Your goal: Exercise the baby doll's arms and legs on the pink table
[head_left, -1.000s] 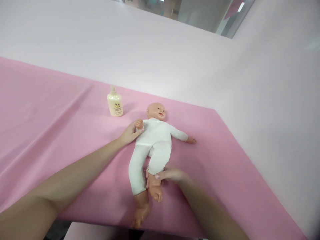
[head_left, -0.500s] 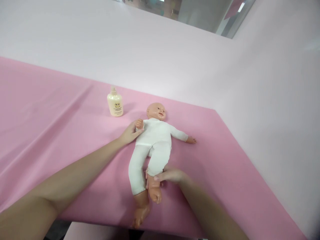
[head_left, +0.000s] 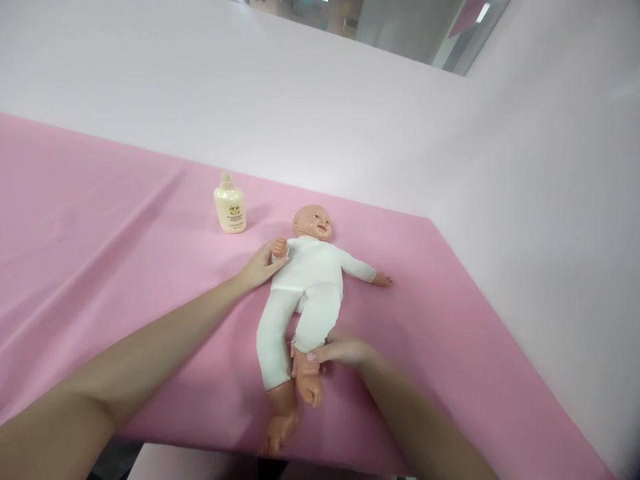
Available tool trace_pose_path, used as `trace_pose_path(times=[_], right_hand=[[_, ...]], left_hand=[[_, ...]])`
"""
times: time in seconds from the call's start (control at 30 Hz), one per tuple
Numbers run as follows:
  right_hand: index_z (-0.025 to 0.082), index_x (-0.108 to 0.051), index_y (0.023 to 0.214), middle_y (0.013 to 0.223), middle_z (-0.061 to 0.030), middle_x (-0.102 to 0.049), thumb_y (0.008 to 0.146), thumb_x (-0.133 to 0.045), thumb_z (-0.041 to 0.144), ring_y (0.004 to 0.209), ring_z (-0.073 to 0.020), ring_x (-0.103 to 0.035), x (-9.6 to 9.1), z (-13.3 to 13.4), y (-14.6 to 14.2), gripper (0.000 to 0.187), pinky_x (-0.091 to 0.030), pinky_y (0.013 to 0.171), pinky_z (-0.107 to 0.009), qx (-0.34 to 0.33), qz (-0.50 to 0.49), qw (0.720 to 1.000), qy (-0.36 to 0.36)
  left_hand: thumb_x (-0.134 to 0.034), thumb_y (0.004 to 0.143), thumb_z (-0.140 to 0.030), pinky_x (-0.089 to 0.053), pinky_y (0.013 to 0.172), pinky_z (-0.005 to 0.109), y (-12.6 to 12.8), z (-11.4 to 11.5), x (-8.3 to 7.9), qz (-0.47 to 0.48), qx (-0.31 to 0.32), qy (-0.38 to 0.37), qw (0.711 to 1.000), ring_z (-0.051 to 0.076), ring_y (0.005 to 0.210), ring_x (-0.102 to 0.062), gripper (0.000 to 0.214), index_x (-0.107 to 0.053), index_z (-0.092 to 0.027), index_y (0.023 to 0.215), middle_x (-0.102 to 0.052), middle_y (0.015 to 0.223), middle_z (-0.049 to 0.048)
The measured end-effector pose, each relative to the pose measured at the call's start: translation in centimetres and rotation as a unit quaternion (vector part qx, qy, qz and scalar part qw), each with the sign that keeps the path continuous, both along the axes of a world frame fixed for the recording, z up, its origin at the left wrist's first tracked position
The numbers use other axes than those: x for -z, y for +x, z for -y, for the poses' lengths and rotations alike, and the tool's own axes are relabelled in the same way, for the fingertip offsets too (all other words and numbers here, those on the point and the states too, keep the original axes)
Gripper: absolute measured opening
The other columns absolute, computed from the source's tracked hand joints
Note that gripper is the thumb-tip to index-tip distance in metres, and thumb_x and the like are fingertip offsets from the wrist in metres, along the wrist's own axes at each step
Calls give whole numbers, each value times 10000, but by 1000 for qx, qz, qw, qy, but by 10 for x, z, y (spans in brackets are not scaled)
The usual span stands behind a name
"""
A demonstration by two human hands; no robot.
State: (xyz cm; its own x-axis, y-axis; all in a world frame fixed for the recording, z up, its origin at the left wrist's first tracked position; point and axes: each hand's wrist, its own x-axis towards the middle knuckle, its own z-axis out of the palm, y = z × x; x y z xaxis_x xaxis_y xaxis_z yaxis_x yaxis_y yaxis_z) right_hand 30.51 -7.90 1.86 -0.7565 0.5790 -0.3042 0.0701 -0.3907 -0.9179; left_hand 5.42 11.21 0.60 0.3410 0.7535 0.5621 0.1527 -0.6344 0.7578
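Note:
A baby doll [head_left: 316,263] with a white cloth body lies on its back on the pink-covered table [head_left: 440,347], its head towards the wall. My left hand [head_left: 263,265] is closed around the doll's bent arm at the left, thumb across it just below the small fist; most of the fingers are hidden behind the arm. Lower down, my right hand [head_left: 340,351] grips the doll's leg at the right just above the foot, the thumb on top and fingertips showing on the inner side. The doll's other arm stretches out to the right, and its other leg rests untouched.
A pale yellow lotion bottle [head_left: 231,208] stands upright beyond my left hand. Behind the table runs a white wall [head_left: 300,107] with a window [head_left: 380,30] in it. Creases cross the pink cover at the left, and the table's front edge lies just past the doll's feet.

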Motion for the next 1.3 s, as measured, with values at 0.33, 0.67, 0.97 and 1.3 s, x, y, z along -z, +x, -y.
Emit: trace_pose_path(times=[0.33,0.67,0.97,1.3], right_hand=[[185,-811,1099,1042,-80,-844,745,-1028,658,859,-208,-719,-14,2,-4,630,-510,710,-306,10,34,999,6],[200,-825,1105,1015,-62,-817,793,-1028,579,799,-179,-684,-10,1,-4,531,-512,664,-282,12,23,1000,9],[197,-828,1064,1008,-48,-825,688,-1075,627,840,-180,-693,-20,2,-8,622,-544,709,-275,28,47,998,-15],[164,-843,1075,1008,-82,-861,776,-1018,592,810,-184,-711,-18,2,-7,551,-507,671,-274,9,9,1000,4]], left_hand=[[-634,1038,-863,-615,1004,493,1,-1,-1,4,8,12,1000,269,929,-607,618,-547,-275,868,-641,914,48],[-670,1003,-873,-623,997,495,-1,2,-4,-11,-5,-12,1000,270,923,-621,622,-588,-264,905,-662,938,52],[-656,1000,-894,-628,995,502,0,1,-3,-9,-6,-4,1000,272,924,-631,644,-572,-269,870,-652,915,47],[-673,972,-900,-616,1029,499,0,2,-2,-12,-14,-29,999,285,964,-644,640,-616,-264,940,-695,968,58]])
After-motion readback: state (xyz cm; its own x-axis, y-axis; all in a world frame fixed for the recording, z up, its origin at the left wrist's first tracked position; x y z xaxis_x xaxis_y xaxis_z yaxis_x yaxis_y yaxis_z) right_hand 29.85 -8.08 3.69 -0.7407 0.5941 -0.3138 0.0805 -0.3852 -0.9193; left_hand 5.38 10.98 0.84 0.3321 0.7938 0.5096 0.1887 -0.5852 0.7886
